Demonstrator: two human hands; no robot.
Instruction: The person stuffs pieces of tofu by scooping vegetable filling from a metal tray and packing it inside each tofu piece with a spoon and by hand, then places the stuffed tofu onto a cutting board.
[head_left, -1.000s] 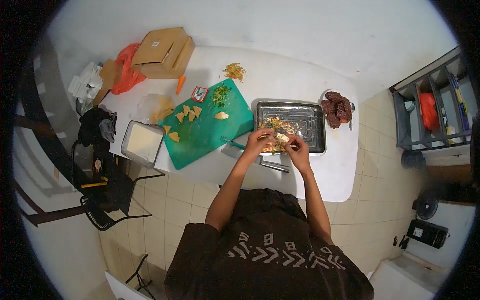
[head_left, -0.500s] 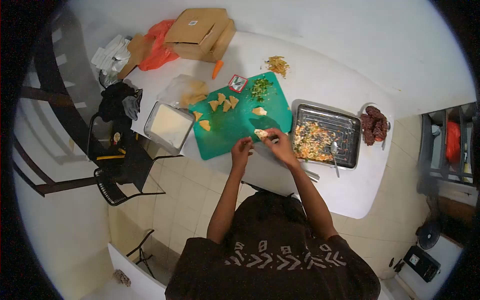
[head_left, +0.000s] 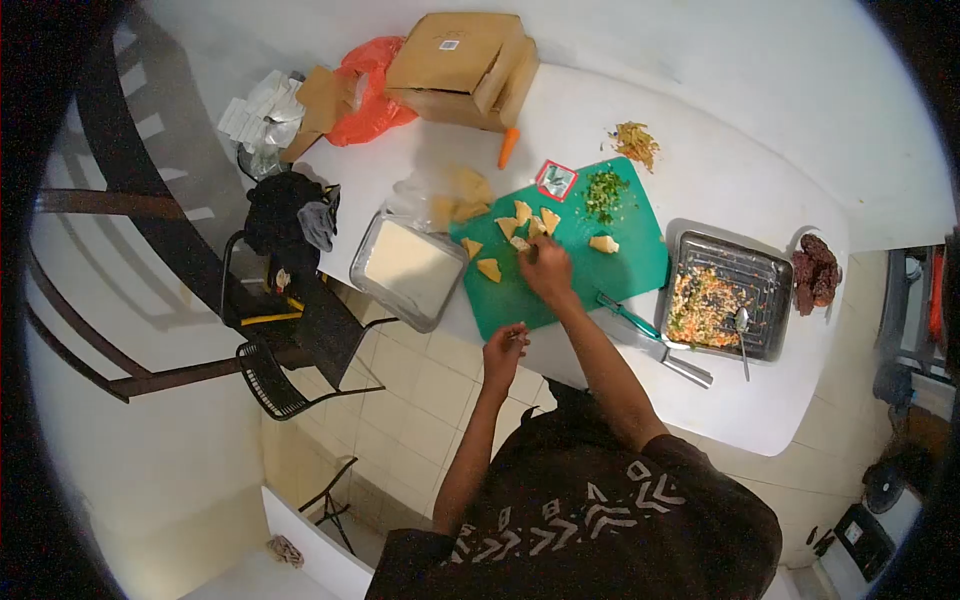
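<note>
The right hand is over the green cutting board, its fingers bent and drawn close together at the cluster of pale wedge-shaped pieces on the board's left half. A small whitish piece shows right at the fingertips; whether they grip it or only touch it, I cannot tell. The left hand is just off the board's near edge, fingers partly curled and the tips near the thumb; whether anything is between them is too small to make out.

On the board's right half lie one filled piece and the chopped greens. Right of the board is the metal tray of chopped filling, with a spoon in it; left of the board is the container with a pale content.

Compared with half a second ago, the right hand has moved from the board's near right part, where it pinched a filled piece, to the cluster. The green-handled tool by the board's near right edge, hidden then, now shows.
</note>
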